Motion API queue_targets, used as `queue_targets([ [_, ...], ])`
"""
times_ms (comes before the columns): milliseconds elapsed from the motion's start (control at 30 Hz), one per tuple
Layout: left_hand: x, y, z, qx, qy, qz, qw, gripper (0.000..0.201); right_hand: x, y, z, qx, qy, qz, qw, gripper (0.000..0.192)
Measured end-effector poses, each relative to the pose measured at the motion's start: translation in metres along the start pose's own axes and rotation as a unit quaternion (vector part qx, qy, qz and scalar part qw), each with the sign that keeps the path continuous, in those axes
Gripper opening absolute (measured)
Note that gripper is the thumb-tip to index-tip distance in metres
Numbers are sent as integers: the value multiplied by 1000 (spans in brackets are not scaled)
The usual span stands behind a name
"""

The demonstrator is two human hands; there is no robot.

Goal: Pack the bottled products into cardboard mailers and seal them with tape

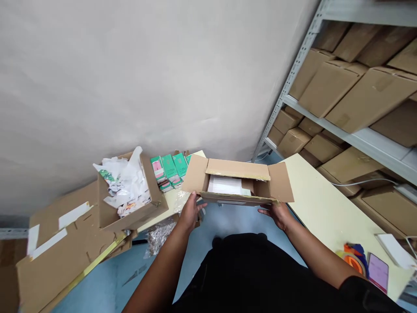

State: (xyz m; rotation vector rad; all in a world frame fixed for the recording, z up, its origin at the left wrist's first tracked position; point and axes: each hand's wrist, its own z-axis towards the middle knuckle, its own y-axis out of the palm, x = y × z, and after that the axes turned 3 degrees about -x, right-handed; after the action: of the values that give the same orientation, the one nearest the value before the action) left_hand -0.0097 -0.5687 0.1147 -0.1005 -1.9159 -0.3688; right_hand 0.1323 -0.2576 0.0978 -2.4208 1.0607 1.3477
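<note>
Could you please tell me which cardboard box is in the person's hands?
The middle box, flaps open, with left hand and right hand at its near corners; no hand touches the paper-filled left box or shelved boxes.

Open carton (237,168): between the hands, mouth facing up, side flaps spread outward.
Inside it: white paper-like sheets (224,184), toward the left part.
Left hand (190,213): grips the carton's near left corner, thumb on top.
Right hand (276,214): holds the near right corner.
Left side: a box (156,208) heaped with crumpled paper (128,180), beside flattened cardboard (61,256); green packs (169,167) stand between that box and the carton.
Below the packs: crinkled clear plastic (159,237).
Right tabletop (325,213): a phone (378,271) with lit screen, next to tape rolls (352,262).
Upper right: metal shelving (342,129) filled with brown boxes (371,98).
Behind: a pale wall (146,74).
</note>
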Motion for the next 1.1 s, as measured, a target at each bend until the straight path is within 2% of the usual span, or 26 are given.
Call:
queue_targets([
  [167,-1,38,20,-5,-33,101,994,34,-2,-47,0,11,0,11,1000,19],
  [333,-13,97,41,-78,-52,115,989,27,-11,-102,2,51,1,19,999,21],
  [567,-32,200,70,-140,-79,110,981,32,-30,-184,9,125,-7,84,989,26],
  [767,-47,292,95,-208,-94,165,959,24,-40,-257,15,160,-27,123,979,26],
  [967,-76,388,114,-267,-87,237,930,23,-32,-331,9,215,-36,160,963,22],
  [1100,-97,444,121,-309,-95,266,908,24,-21,-369,3,269,-36,191,943,20],
])
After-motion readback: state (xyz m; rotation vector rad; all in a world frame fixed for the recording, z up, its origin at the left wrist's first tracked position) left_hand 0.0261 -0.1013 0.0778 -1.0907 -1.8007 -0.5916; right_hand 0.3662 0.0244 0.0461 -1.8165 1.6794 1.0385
